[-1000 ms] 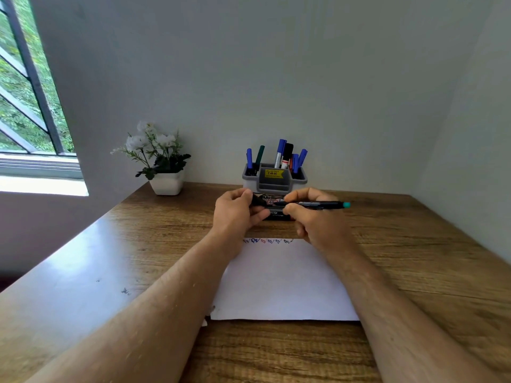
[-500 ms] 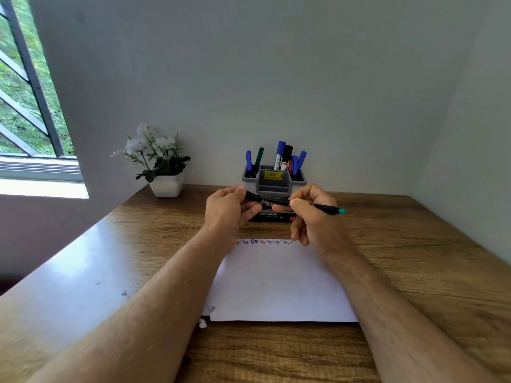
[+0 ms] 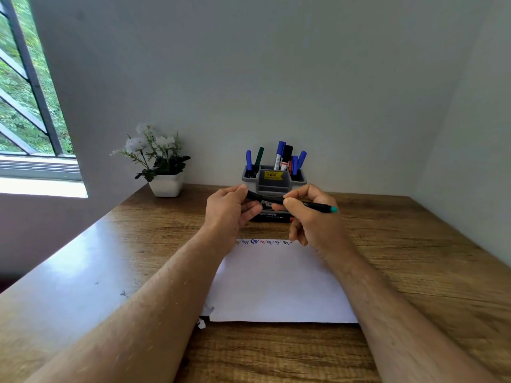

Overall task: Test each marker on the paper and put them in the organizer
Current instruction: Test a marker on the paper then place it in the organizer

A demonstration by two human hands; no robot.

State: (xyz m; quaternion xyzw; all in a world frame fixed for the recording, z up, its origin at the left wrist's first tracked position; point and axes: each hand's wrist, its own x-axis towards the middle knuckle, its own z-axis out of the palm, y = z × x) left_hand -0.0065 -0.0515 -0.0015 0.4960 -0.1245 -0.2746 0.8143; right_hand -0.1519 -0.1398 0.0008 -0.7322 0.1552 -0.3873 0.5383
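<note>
My forearms reach from the near edge over a wooden desk, above a white paper that lies flat between them. A small torn white scrap sits just off the paper's near left corner. Along the paper's far edge runs a row of small scribbles in blue, red and dark ink.

Beyond the paper, my left hand and right hand meet in the air over the desk, both gripping one slim black marker held nearly level. My left fingers and thumb curl round its black cap end; my right thumb and fingers pinch the barrel, whose teal tip end sticks out to the right past my hand. I cannot tell whether the cap is on or partly off.

Under and behind my hands, a few dark markers lie on the desk, partly hidden; one shows a red end.

Just behind them, against the wall, stands the grey organizer with a yellow price sticker on its front. Blue, dark green, black and white-barrelled markers stand upright in its compartments.

To its left, by the wall, sits a white pot of white flowers. A barred window with greenery outside fills the far left.
</note>
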